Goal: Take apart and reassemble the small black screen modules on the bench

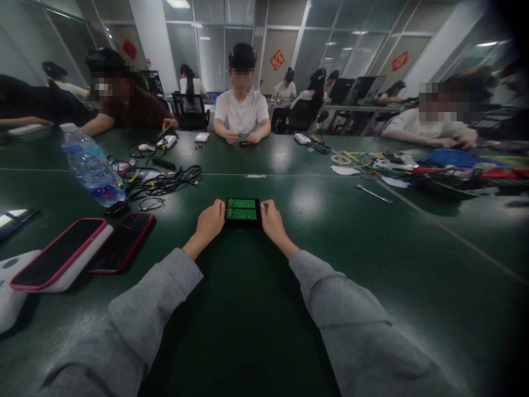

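Note:
A black rectangular frame (243,224) with two green circuit boards (242,214) in it lies between my hands on the dark green table (248,286). My left hand (210,223) is closed at the frame's left edge, its fingers curled against the side. At the right edge my right hand (274,221) grips the frame, also with curled fingers. The undersides of the fingers are hidden. Grey sleeves cover both forearms.
Left of my hands are a red-edged phone (123,242), a pink-edged phone (61,252), a water bottle (93,168) and tangled black cables (177,179). A wrench (373,194) and a cable heap (450,173) lie right. A person (242,110) sits opposite.

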`<move>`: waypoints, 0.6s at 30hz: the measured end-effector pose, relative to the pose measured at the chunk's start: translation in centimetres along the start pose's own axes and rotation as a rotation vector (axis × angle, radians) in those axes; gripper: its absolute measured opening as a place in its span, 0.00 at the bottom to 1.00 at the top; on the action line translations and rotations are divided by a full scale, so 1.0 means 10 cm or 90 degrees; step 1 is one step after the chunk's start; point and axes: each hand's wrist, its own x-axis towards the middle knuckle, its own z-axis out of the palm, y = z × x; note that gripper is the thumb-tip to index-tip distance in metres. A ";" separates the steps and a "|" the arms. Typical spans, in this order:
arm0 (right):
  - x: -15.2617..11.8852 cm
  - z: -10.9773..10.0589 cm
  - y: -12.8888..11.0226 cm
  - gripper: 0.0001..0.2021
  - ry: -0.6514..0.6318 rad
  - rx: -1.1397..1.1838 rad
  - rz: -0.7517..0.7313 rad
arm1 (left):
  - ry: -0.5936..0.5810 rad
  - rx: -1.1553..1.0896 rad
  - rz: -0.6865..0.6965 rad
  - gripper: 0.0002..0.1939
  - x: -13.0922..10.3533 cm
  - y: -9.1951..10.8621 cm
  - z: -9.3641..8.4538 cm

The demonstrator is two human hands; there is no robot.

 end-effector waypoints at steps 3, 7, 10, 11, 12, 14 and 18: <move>-0.01 0.01 -0.02 0.12 0.001 -0.002 0.005 | 0.002 0.003 0.006 0.21 -0.01 0.00 -0.01; 0.01 0.02 0.00 0.11 0.028 -0.023 0.010 | 0.008 0.028 0.002 0.21 -0.02 0.01 -0.01; 0.03 0.04 0.01 0.11 0.031 -0.020 0.011 | 0.005 0.034 -0.008 0.20 -0.02 0.01 -0.02; 0.03 0.04 0.01 0.10 0.031 -0.018 0.011 | 0.006 0.031 -0.009 0.20 -0.02 0.01 -0.03; 0.03 0.04 0.01 0.10 0.030 -0.016 0.011 | 0.007 0.027 -0.009 0.20 -0.02 0.01 -0.03; 0.03 0.03 0.01 0.09 0.026 -0.012 0.008 | 0.005 0.012 -0.007 0.20 -0.02 0.01 -0.03; 0.03 0.03 0.01 0.09 0.022 -0.016 0.004 | 0.003 -0.007 0.002 0.20 -0.01 -0.01 -0.02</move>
